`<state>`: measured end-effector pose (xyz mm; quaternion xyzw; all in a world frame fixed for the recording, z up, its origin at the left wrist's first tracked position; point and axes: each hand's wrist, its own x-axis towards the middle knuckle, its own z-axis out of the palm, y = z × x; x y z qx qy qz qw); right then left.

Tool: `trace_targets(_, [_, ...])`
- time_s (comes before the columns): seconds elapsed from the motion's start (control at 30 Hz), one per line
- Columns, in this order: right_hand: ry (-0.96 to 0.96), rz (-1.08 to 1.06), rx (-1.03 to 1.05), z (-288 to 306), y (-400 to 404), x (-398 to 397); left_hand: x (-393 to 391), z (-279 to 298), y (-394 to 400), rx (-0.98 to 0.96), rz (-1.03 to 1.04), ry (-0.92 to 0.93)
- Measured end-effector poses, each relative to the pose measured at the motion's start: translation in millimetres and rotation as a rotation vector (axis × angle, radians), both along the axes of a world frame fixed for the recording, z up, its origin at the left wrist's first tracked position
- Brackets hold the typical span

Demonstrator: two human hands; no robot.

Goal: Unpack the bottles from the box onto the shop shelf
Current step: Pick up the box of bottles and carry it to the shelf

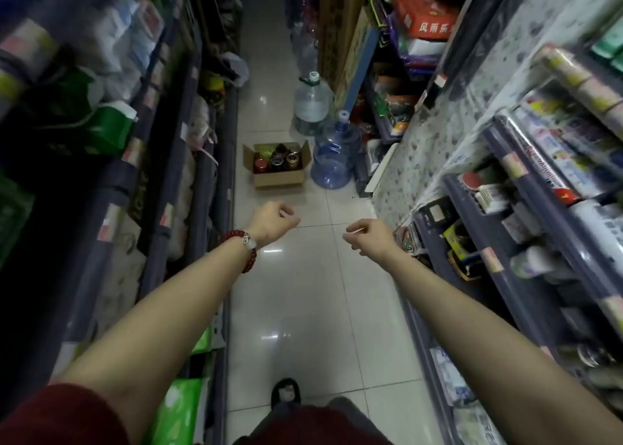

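An open cardboard box stands on the tiled aisle floor ahead of me, its flaps up. Several bottles with dark, red and gold tops stand inside it. My left hand, with a red bead bracelet at the wrist, is stretched out over the floor short of the box, fingers loosely curled and holding nothing. My right hand reaches forward beside it, also loosely curled and empty. Stocked shop shelves run along the right side.
Two large water jugs stand right of the box, against the right shelving. Shelves packed with goods also line the left. The narrow tiled floor runs between them. My shoe shows at the bottom.
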<state>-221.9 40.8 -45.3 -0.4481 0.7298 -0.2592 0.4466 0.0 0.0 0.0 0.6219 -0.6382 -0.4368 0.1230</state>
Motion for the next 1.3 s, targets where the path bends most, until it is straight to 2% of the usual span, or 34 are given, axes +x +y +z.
trace_targets(0.17, [0.022, -0.015, 0.043, -7.0, -22.2, 11.8, 2.6, -8.0, -31.8, 0.053, 0.027, 0.056])
trace_targets(0.33, [0.057, 0.01, 0.08, -17.2, -71.3, 7.7, -1.1, -19.6, -80.7, 0.067, 0.067, 0.035])
trace_targets(0.67, [0.056, 0.169, 0.086, -6.3, -239.6, -9.3, -25.4, -11.5, -220.6, 0.039, 0.168, -0.015])
trace_targets(1.03, [0.097, 0.316, 0.086, -11.0, -403.2, 18.4, 10.2, -30.5, -367.4, 0.054, 0.3, -0.023])
trace_targets(1.3, [0.12, 0.277, 0.145, -28.7, -515.4, 40.4, 23.1, -38.1, -491.5, 0.062, 0.293, 0.007])
